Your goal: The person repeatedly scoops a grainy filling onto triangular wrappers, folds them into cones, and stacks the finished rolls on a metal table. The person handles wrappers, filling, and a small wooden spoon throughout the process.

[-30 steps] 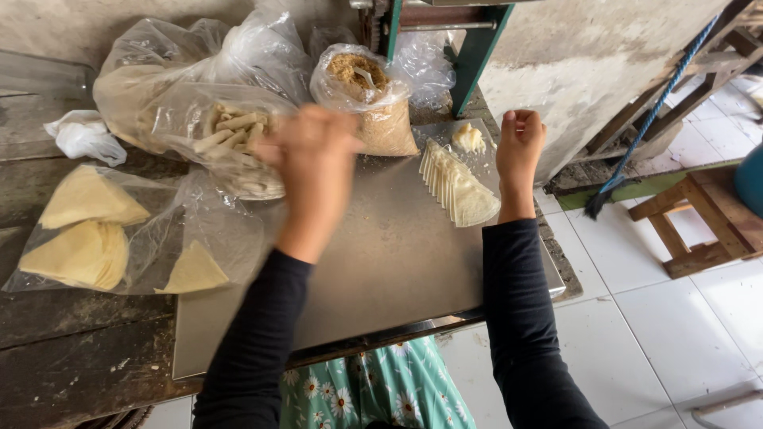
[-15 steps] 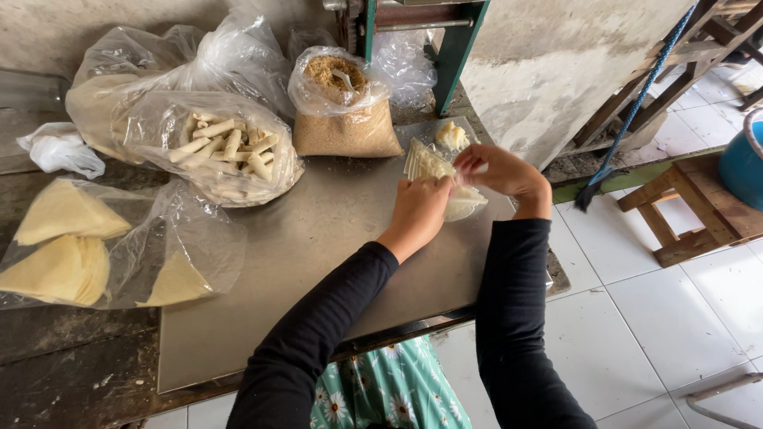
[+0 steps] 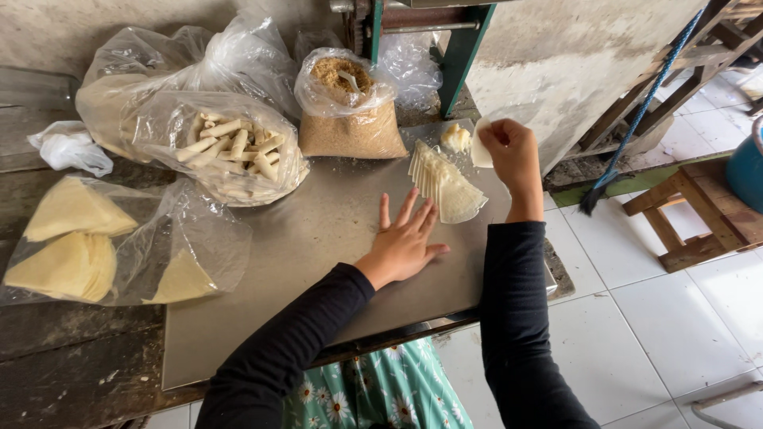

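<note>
A thin pale wrapper sheet (image 3: 480, 148) hangs pinched between the fingers of the right hand (image 3: 513, 151), lifted above the far right corner of the metal worktop (image 3: 318, 238), its flat face turned roughly upright. Just below it lies the fanned stack of wrappers (image 3: 445, 187), its long axis running from far-left to near-right, tapering toward the person. The left hand (image 3: 404, 242) rests flat, fingers spread, on the steel beside the stack. Behind stand a bag of crumbs (image 3: 350, 111) and a bag of rolled sticks (image 3: 230, 151). White tiled floor (image 3: 636, 334) lies to the right.
</note>
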